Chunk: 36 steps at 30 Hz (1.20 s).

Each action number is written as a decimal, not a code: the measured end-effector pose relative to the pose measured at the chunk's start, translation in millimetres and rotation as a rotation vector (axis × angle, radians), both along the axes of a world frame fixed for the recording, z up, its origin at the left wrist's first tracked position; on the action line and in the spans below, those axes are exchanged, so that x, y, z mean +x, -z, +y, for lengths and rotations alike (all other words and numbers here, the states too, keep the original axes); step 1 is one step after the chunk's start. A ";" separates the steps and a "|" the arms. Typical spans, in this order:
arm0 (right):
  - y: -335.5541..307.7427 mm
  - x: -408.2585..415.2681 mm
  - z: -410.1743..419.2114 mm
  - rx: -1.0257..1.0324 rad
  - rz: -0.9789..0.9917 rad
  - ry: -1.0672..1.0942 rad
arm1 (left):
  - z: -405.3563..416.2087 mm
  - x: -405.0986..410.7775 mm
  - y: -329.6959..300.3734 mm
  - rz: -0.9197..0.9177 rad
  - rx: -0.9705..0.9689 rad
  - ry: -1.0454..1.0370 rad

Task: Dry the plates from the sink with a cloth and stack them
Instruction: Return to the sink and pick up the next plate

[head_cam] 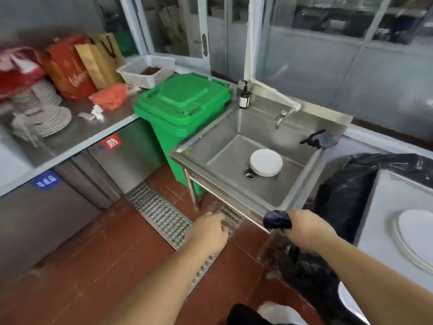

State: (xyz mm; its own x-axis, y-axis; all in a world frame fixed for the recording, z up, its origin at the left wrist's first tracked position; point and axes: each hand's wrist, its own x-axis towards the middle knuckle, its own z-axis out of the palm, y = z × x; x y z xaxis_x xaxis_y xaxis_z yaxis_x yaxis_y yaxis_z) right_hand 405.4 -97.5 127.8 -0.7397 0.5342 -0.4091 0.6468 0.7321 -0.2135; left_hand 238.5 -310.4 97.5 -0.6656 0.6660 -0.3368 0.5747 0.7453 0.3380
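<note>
Sink [199, 158] holds plates [266, 162] | right hand [302, 227] grips maybe cloth [277, 219]

Stack of white plates [266, 162] in steel sink [234, 184], right hand [302, 227] gripping dark cloth [277, 219]

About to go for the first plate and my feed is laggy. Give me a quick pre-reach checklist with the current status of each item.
1. Plates in the sink: ok. A stack of white plates sits on the sink floor beside the drain.
2. Cloth in hand: ok. The right hand holds a dark cloth.
3. Free hand: ok. The left hand is open and holds nothing.
4. Tap off: cannot tell, no stream visible.
5. Stacking spot: cannot tell. White plates already lie on the surface at right.
</note>
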 end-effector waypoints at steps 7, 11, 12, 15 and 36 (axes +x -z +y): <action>6.0 -98.6 -12.8 -0.021 -0.027 -0.113 | -27.5 -58.9 -4.0 -0.029 -0.018 -0.076; 25.5 -149.6 2.3 -0.021 -0.010 -0.144 | -13.1 -100.4 -0.2 -0.033 -0.055 -0.074; 30.1 -161.6 9.3 -0.021 -0.005 -0.150 | -5.4 -111.2 0.2 -0.034 -0.064 -0.077; 40.4 -195.8 38.7 -0.037 -0.001 -0.155 | 27.2 -144.7 -2.1 -0.026 -0.094 -0.070; 90.2 -267.5 202.9 -0.301 -0.009 0.410 | 268.7 -303.8 55.1 -0.110 -0.265 0.258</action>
